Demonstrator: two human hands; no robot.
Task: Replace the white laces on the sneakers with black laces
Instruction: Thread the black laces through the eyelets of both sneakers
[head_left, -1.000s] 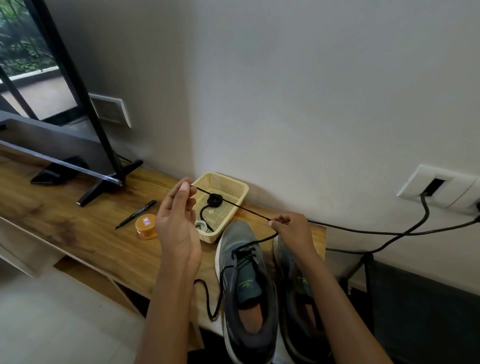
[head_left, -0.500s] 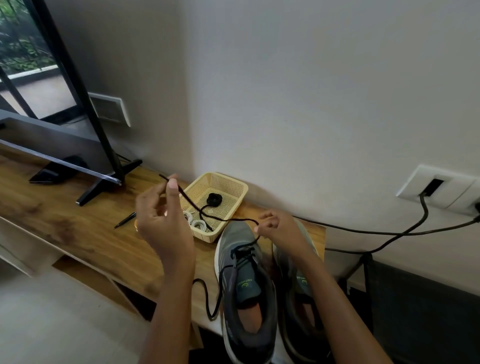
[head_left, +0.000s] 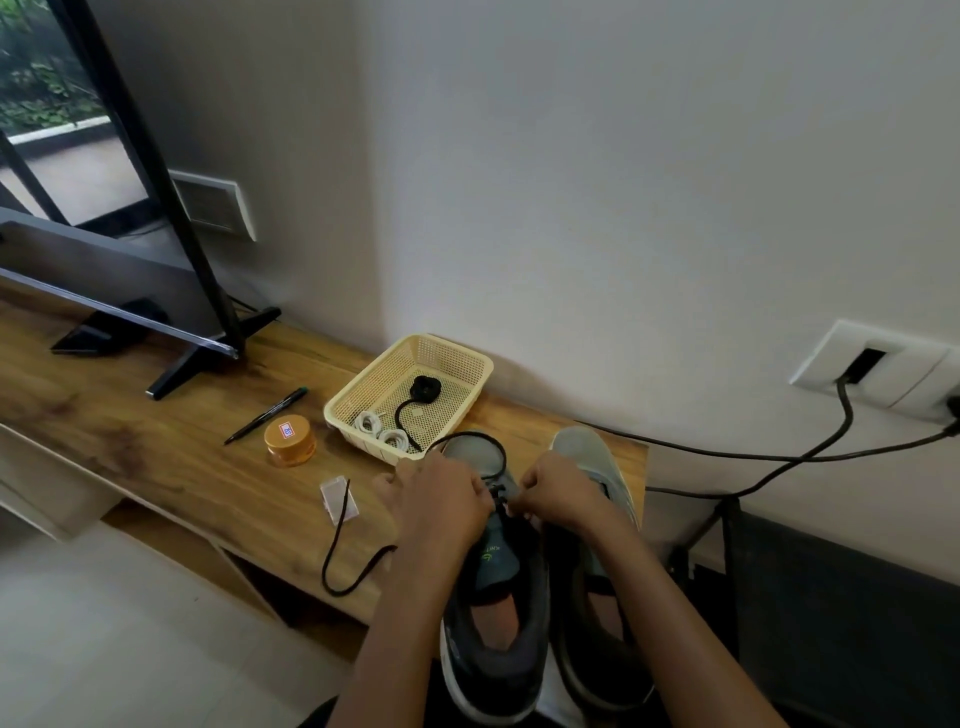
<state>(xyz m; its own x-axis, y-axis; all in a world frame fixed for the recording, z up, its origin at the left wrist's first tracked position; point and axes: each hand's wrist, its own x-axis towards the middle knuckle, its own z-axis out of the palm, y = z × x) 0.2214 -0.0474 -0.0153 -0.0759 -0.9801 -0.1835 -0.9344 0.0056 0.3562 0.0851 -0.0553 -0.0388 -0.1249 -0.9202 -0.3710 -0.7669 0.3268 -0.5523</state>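
Note:
Two grey sneakers stand side by side at the table's near right corner: the left sneaker (head_left: 496, 623) and the right sneaker (head_left: 587, 457). A black lace (head_left: 483, 441) loops over the left sneaker's toe, and its other end trails left across the wood (head_left: 337, 551). My left hand (head_left: 441, 499) and my right hand (head_left: 558, 491) sit close together over the left sneaker's front eyelets, fingers curled on the lace there. Rolled white laces (head_left: 379, 431) and a coiled black lace (head_left: 423, 389) lie in the yellow basket (head_left: 363, 384).
On the wooden table (head_left: 156, 457) lie an orange tin (head_left: 289, 441), a black pen (head_left: 265, 415), a small clear wrapper (head_left: 338, 498) and a TV stand (head_left: 197, 358). Black cables (head_left: 753, 457) run from the wall socket (head_left: 878, 364) past the table's right end.
Both hands have come down from stretching the lace in the air and met over the left sneaker's eyelets. The lace now lies slack in a loop over the toe.

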